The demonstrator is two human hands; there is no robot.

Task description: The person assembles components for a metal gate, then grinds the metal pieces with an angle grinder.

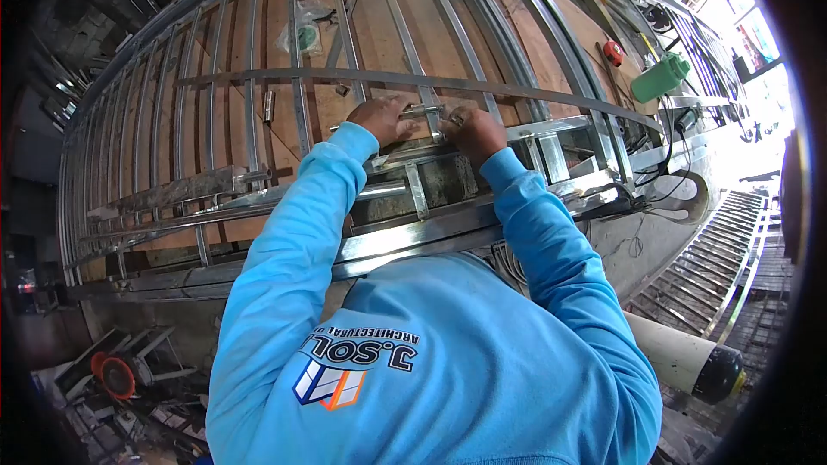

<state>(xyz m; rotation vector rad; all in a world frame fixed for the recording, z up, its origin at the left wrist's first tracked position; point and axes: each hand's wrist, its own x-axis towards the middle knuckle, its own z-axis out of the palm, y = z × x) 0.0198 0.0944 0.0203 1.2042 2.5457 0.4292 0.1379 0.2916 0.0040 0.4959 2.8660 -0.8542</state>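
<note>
Both of my hands meet over a metal frame of parallel bars [403,24] lying on a brown board. My left hand [384,120] has its fingers closed round the left part of a small shiny metal piece [419,110]. At the piece's right end, my right hand [473,132] is closed in a pinch, close to a frame bar. A long flat metal strip [362,75] crosses the frame just beyond my hands. The fingertips partly hide the small piece, so its full shape does not show.
A green bottle [660,78] and a red tape measure [612,52] lie at the right. A plastic bag [306,27] rests on the board beyond my hands. Black cables [668,151] run near the right edge. A metal box section [168,194] lies at the left.
</note>
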